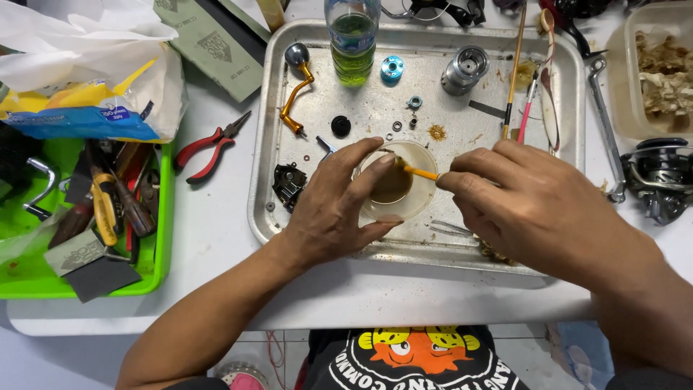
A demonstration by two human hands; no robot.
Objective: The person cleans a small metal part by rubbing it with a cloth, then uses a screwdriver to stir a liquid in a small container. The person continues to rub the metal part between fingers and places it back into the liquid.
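The left hand curls around a small clear cup with brown stuff inside. Its thumb and fingers wrap the cup's sides, so this grip is closed on the cup. The cup sits on a metal tray, near the tray's front middle.

The right hand pinches a thin yellow brush between thumb and fingertips. That grip is tight on the brush handle. The brush tip dips into the cup.

Lots of small parts lie on the tray around the cup. A gold crank handle lies at the back left. A green bottle stands at the back. A little blue ring is just beside the bottle, and a silver spool is near it. A black part lies just left of the left hand. Tiny washers are scattered behind the cup.

The tray rests on a white worktop. Red pliers lie left of the tray. A green bin full of tools sits farther left. A black fishing reel lies at the right edge.
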